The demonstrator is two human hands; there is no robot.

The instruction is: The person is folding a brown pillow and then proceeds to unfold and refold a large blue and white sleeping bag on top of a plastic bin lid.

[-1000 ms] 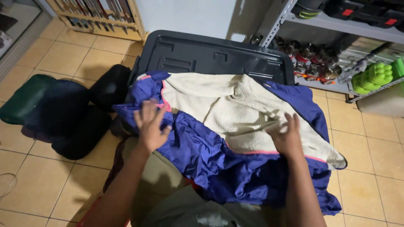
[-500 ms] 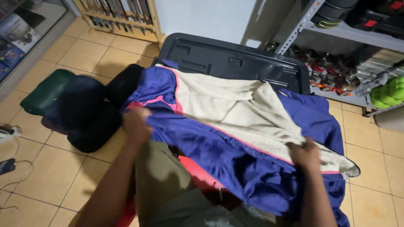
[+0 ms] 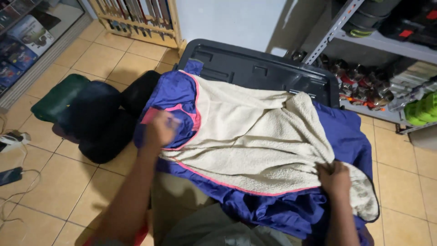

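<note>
**Both hands on the fleece-lined jacket**

I see the blue jacket spread open over a dark plastic lid that lies on the tiled floor, cream fleece lining up and pink piping running along its edges. It covers most of the lid's near half and spills off toward me and to the right.

My left hand sits on the jacket's left front panel, fingers curled into the blue and pink fabric; it is blurred, so I cannot tell how firmly it grips. My right hand is clenched on the lower right edge, pinching the fleece lining where it meets the pink trim.

Just left of the jacket, several dark stuffed bags lie on the floor, with a green one touching them on the far side. Farther left, a white plug and a cable rest on the tiles. A wooden rack stands against the far wall. To the right, a grey metal shelf holds shiny metal cups and bright green items.
</note>
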